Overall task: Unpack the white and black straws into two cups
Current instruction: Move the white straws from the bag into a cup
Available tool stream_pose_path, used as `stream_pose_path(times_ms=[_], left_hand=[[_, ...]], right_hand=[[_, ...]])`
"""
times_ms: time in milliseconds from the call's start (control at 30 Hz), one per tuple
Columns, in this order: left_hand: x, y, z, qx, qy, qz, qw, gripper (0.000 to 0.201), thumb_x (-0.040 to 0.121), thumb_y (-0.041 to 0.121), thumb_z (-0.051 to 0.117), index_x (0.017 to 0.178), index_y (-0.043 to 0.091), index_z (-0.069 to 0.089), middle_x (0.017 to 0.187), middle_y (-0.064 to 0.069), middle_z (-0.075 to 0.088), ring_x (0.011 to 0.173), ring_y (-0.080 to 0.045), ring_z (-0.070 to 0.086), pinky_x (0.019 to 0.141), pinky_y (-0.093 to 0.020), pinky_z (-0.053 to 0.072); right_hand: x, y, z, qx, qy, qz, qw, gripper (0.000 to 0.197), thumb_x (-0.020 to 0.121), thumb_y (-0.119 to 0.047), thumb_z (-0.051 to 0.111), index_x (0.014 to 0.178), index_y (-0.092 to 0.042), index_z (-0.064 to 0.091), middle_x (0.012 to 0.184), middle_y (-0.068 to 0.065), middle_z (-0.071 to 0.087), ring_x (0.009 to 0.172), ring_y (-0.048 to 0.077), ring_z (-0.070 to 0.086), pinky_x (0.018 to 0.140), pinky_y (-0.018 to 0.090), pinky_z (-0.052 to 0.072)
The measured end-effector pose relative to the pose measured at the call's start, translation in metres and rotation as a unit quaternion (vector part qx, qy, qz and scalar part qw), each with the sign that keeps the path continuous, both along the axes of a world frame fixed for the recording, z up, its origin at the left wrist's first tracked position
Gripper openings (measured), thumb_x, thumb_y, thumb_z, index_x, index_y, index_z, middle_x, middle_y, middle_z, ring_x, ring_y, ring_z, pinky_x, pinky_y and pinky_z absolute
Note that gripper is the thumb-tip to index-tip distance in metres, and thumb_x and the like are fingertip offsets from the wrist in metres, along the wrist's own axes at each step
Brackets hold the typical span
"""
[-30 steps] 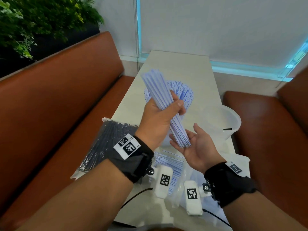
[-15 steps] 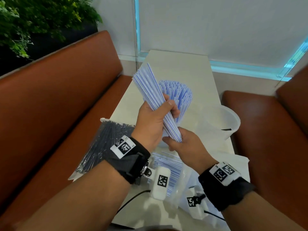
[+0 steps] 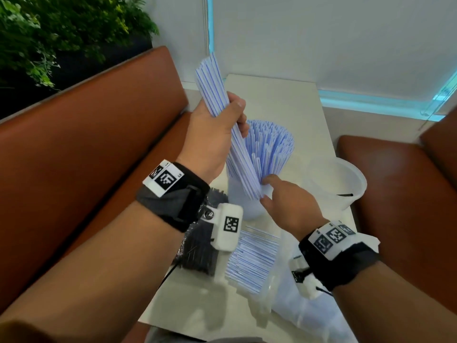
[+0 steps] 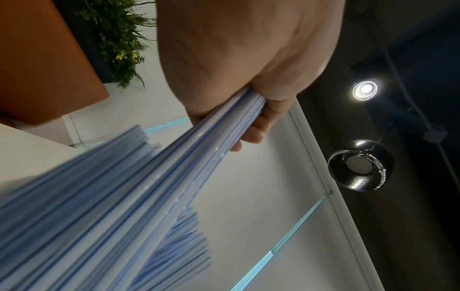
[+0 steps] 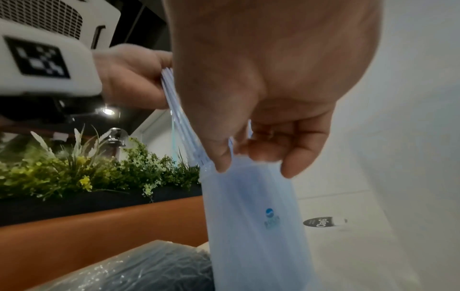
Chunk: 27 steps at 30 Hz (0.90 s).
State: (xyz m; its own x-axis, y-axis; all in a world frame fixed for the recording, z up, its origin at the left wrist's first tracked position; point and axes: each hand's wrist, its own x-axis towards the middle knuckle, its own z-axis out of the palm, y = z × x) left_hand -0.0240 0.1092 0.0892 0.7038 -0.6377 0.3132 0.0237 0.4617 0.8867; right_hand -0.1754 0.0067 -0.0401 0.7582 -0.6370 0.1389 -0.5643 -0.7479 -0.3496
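Note:
My left hand (image 3: 237, 115) grips a bundle of white straws with blue stripes (image 3: 217, 95), held tilted with its top toward the far left. The bundle's lower end is at the rim of a translucent cup (image 3: 243, 206) that holds several white straws (image 3: 274, 144). My right hand (image 3: 267, 190) pinches that lower end between thumb and forefinger just above the rim. In the left wrist view, fingers (image 4: 254, 135) wrap the bundle (image 4: 174, 167). The right wrist view has my right hand (image 5: 251, 167) over the cup (image 5: 248, 216). A second, wider cup (image 3: 341, 179) stands to the right.
A sealed pack of black straws (image 3: 197, 251) lies on the table's (image 3: 272, 100) near left, under my left wrist. An opened clear bag with more white straws (image 3: 252, 263) lies in front. Brown benches (image 3: 86, 144) flank the narrow table. A plant (image 3: 61, 33) stands behind the left bench.
My left hand has lifted and swung the bundle more upright over the straw-filled cup. My right hand turned palm-down and followed the lower end to the cup's rim.

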Motion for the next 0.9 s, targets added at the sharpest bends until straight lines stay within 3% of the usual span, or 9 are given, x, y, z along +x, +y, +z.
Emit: stream_pose_path(times_ms=[100, 200, 400, 500, 567, 667, 733, 800, 900], left_hand=[[0.004, -0.012, 0.006, -0.035, 0.013, 0.047, 0.998, 0.015, 0.096, -0.004, 0.055, 0.088, 0.007, 0.051, 0.065, -0.007, 0.05, 0.058, -0.021, 0.051, 0.061, -0.035, 0.048], [0.011, -0.019, 0.0, -0.033, -0.027, 0.091, 0.995, 0.01, 0.095, -0.001, 0.058, 0.09, 0.006, 0.052, 0.067, -0.006, 0.053, 0.06, -0.022, 0.052, 0.062, -0.034, 0.05], [0.02, -0.024, -0.046, 0.205, -0.24, 0.093, 0.944, 0.013, 0.087, 0.029, 0.073, 0.079, 0.025, 0.063, 0.081, 0.002, 0.07, 0.079, -0.013, 0.067, 0.076, -0.035, 0.056], [0.023, -0.025, -0.059, 0.283, -0.314, 0.081, 0.903, 0.028, 0.079, 0.037, 0.079, 0.102, 0.031, 0.063, 0.117, -0.007, 0.066, 0.117, -0.027, 0.059, 0.1, -0.047, 0.048], [0.026, -0.025, -0.058, 0.282, -0.296, 0.055, 0.911, 0.055, 0.073, 0.043, 0.084, 0.12, 0.025, 0.062, 0.131, -0.007, 0.058, 0.126, -0.027, 0.053, 0.107, -0.047, 0.044], [0.03, -0.021, -0.047, 0.243, -0.269, 0.098, 0.927, 0.088, 0.071, 0.05, 0.085, 0.143, 0.023, 0.042, 0.146, -0.002, 0.038, 0.135, -0.015, 0.04, 0.114, -0.033, 0.035], [0.03, -0.02, -0.038, 0.202, -0.312, 0.14, 0.918, 0.089, 0.078, 0.057, 0.075, 0.149, 0.023, 0.033, 0.151, -0.001, 0.033, 0.137, -0.011, 0.035, 0.114, -0.026, 0.031], [0.026, -0.022, -0.034, 0.199, -0.423, 0.149, 0.871, 0.075, 0.09, 0.055, 0.062, 0.148, 0.015, 0.036, 0.152, -0.007, 0.037, 0.14, -0.017, 0.034, 0.118, -0.03, 0.028], [0.015, -0.027, -0.047, 0.294, -0.608, 0.09, 0.732, 0.06, 0.102, 0.045, 0.048, 0.148, 0.008, 0.041, 0.153, -0.012, 0.041, 0.144, -0.026, 0.034, 0.119, -0.036, 0.023]], right_hand=[[0.009, -0.008, 0.0, 0.021, 0.04, 0.008, 0.999, 0.027, 0.101, -0.05, 0.044, 0.12, -0.033, 0.051, 0.096, -0.005, 0.064, 0.096, 0.024, 0.063, 0.063, 0.032, 0.034], [0.011, -0.013, 0.0, 0.039, 0.037, 0.03, 0.998, 0.022, 0.102, -0.048, 0.044, 0.111, -0.03, 0.053, 0.093, -0.003, 0.064, 0.09, 0.025, 0.062, 0.063, 0.034, 0.038], [0.01, -0.016, -0.001, 0.029, 0.036, 0.039, 0.998, 0.021, 0.102, -0.048, 0.044, 0.103, -0.029, 0.051, 0.085, -0.003, 0.059, 0.08, 0.023, 0.055, 0.062, 0.035, 0.041], [0.01, -0.015, -0.001, 0.031, 0.04, 0.038, 0.998, 0.022, 0.103, -0.047, 0.043, 0.107, -0.027, 0.052, 0.084, -0.005, 0.057, 0.081, 0.024, 0.058, 0.062, 0.034, 0.04], [0.01, -0.015, -0.001, 0.028, 0.043, 0.038, 0.998, 0.023, 0.103, -0.047, 0.043, 0.108, -0.027, 0.052, 0.084, -0.005, 0.057, 0.083, 0.025, 0.059, 0.062, 0.034, 0.041], [0.01, -0.016, -0.002, 0.023, 0.043, 0.043, 0.998, 0.022, 0.103, -0.047, 0.043, 0.107, -0.026, 0.05, 0.084, -0.005, 0.057, 0.083, 0.025, 0.059, 0.063, 0.035, 0.041], [0.01, -0.016, -0.002, 0.023, 0.039, 0.044, 0.998, 0.021, 0.103, -0.047, 0.042, 0.104, -0.028, 0.049, 0.085, -0.004, 0.058, 0.082, 0.025, 0.057, 0.062, 0.034, 0.039], [0.01, -0.016, -0.002, 0.026, 0.037, 0.041, 0.998, 0.021, 0.103, -0.048, 0.042, 0.104, -0.029, 0.049, 0.084, -0.004, 0.058, 0.079, 0.023, 0.054, 0.061, 0.033, 0.036], [0.009, -0.016, -0.002, 0.023, 0.035, 0.041, 0.998, 0.025, 0.103, -0.05, 0.041, 0.109, -0.028, 0.052, 0.086, -0.005, 0.059, 0.08, 0.022, 0.055, 0.061, 0.033, 0.036]])
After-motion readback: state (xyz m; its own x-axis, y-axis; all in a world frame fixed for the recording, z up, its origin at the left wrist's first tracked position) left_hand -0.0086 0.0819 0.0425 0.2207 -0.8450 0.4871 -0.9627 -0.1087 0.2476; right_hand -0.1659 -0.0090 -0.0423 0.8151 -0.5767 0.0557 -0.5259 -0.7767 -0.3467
